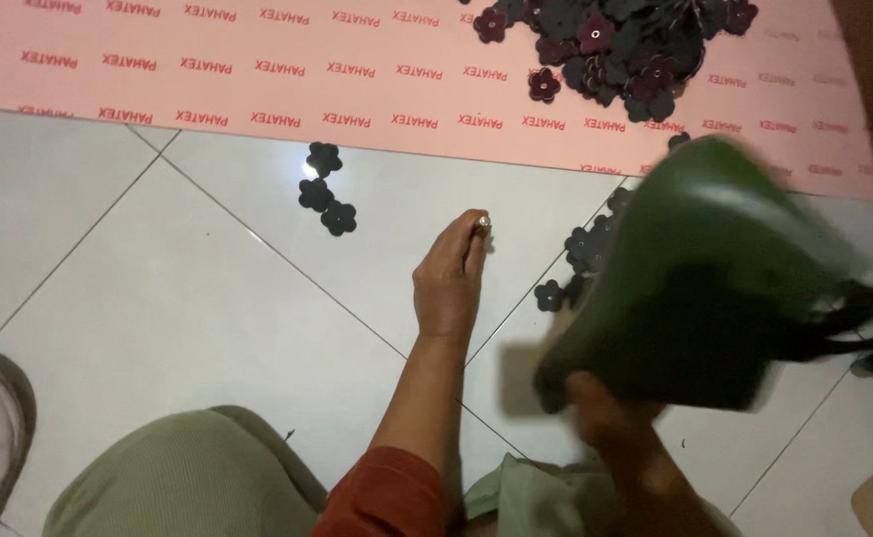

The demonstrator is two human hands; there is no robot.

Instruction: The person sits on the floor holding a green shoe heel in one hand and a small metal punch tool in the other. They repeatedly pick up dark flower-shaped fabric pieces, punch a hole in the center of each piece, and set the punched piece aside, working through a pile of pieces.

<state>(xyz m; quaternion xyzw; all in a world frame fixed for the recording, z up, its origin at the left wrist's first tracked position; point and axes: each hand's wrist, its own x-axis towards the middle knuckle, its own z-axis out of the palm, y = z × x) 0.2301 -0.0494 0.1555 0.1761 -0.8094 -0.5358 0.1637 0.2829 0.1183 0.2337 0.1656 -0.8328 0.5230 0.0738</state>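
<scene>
Olive-green trousers (188, 477) and a rust-red sleeve (382, 494) fill the bottom of the view, closest of all, with the person seated on the white tiled floor (158, 288). Just above them the right hand (610, 418) grips the lower edge of a blurred dark green shoe upper (700, 288), fingers closed on it, though the blur hides how exactly they sit. Its long axis runs from the lower left, at the hand, up toward the right edge of the floor.

Stretched forward over the tiles, the left hand (451, 273) has its fingertips pinched together on a small shiny metal piece (483, 222) (a stud or rivet, too small to tell). That piece lies well to the left of the green upper and farther from the person, so the left hand alone is at it.

Dark flower-shaped cutouts (325, 189) lie in a small group on the tiles beyond the left hand; a few more (581, 254) lie scattered beside the upper. Along the floor's far edge runs a pink sheet (257, 70) with repeated rows of red lettering, and a heap of flower cutouts (615, 45) sits on it toward the far right corner.
</scene>
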